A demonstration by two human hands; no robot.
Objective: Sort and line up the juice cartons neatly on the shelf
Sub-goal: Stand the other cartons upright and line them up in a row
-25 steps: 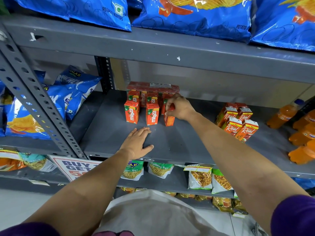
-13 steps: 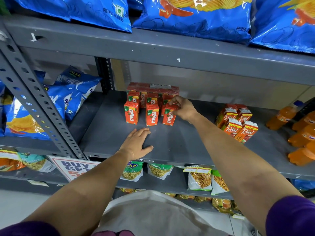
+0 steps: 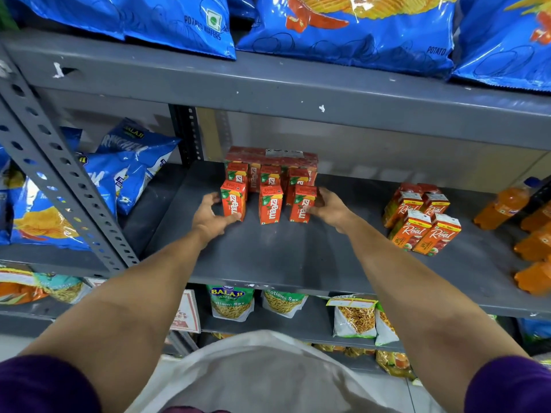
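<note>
Three red-orange Maaza cartons stand upright in a front row on the grey shelf (image 3: pixel 298 257): the left carton (image 3: pixel 233 200), the middle carton (image 3: pixel 269 205) and the right carton (image 3: pixel 302 204). A second row of Maaza cartons (image 3: pixel 269 174) stands behind them, in front of a shrink-wrapped red pack (image 3: pixel 271 155). My left hand (image 3: pixel 208 216) cups the left carton, thumb under its front corner. My right hand (image 3: pixel 329 208) presses its fingers against the right carton's side. Orange Real cartons (image 3: pixel 422 220) stand in a loose cluster further right.
Orange juice bottles (image 3: pixel 504 204) lie at the far right of the shelf. Blue chip bags (image 3: pixel 125 168) fill the left bay behind a slotted grey upright (image 3: pixel 59 180). More blue bags sit on the shelf above, and snack packets (image 3: pixel 231 304) hang below.
My left hand has lifted off the shelf front and gone forward to the left carton. My right hand has shifted from the right carton's top to its side. The camera has moved closer.
</note>
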